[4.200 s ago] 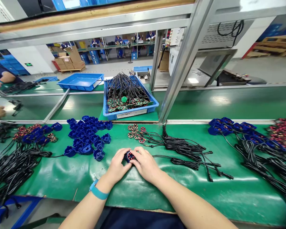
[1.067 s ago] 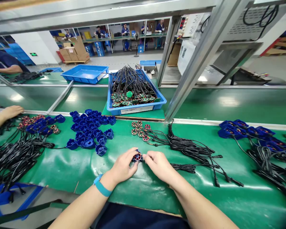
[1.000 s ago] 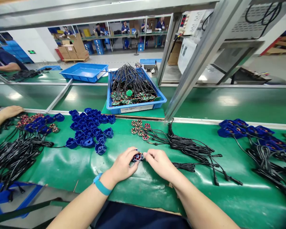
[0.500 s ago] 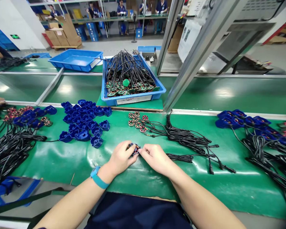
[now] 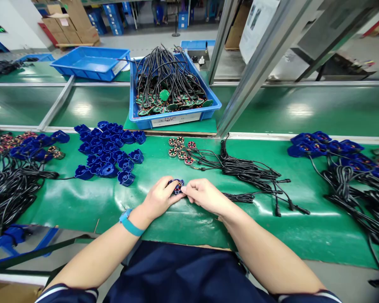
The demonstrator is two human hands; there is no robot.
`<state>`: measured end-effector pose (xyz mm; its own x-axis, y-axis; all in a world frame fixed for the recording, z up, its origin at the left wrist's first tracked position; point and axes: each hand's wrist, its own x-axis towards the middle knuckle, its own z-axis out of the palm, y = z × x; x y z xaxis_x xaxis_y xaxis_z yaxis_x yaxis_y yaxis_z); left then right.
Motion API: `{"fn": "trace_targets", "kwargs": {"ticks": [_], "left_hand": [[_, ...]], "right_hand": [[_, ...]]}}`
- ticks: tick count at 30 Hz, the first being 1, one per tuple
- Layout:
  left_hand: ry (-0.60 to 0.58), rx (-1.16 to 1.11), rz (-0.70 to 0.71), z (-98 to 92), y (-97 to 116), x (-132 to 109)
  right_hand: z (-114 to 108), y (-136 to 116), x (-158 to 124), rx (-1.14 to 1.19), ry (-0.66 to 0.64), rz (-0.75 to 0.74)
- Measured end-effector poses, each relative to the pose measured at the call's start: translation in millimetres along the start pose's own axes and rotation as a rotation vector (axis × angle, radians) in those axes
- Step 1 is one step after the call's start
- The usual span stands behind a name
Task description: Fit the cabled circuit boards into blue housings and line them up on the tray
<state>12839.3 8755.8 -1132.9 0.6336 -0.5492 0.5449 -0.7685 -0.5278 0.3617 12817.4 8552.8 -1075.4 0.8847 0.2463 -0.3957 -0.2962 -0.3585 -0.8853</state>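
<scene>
My left hand (image 5: 160,197) is closed around a small dark blue plastic motor housing (image 5: 177,182), just above the green mat. Inside the housing sits a copper-wound stator, partly covered by my fingers. My right hand (image 5: 205,196) has its thumb and forefinger pinched together at the housing's right edge; what lies between those fingertips is too small to make out. A coiled black cable (image 5: 241,197) lies on the mat just beyond my right hand. Several loose stators (image 5: 180,147) with copper windings rest farther back, some joined to black cables (image 5: 240,179).
Several empty blue housings (image 5: 105,147) are grouped at left. Behind the bench stands a blue tray (image 5: 177,117) of green circuit boards with black leads. Cable piles with housings (image 5: 322,145) lie at right and more cables (image 5: 15,198) at left. A metal post (image 5: 255,67) rises at the back.
The view has tilted down, so the scene sits higher in the picture. My right-hand fingers have curled more tightly at the housing's edge. The left hand keeps its hold.
</scene>
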Motion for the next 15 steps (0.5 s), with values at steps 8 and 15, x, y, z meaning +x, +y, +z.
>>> {"fn": "trace_targets", "kwargs": {"ticks": [8, 15], "left_hand": [[0.014, -0.003, 0.017, -2.2, 1, -1], [-0.009, -0.007, 0.017, -2.6, 3, 1]], "right_hand": [[0, 9, 12, 0.238, -0.028, 0.065], [4, 9, 12, 0.287, -0.072, 0.055]]}}
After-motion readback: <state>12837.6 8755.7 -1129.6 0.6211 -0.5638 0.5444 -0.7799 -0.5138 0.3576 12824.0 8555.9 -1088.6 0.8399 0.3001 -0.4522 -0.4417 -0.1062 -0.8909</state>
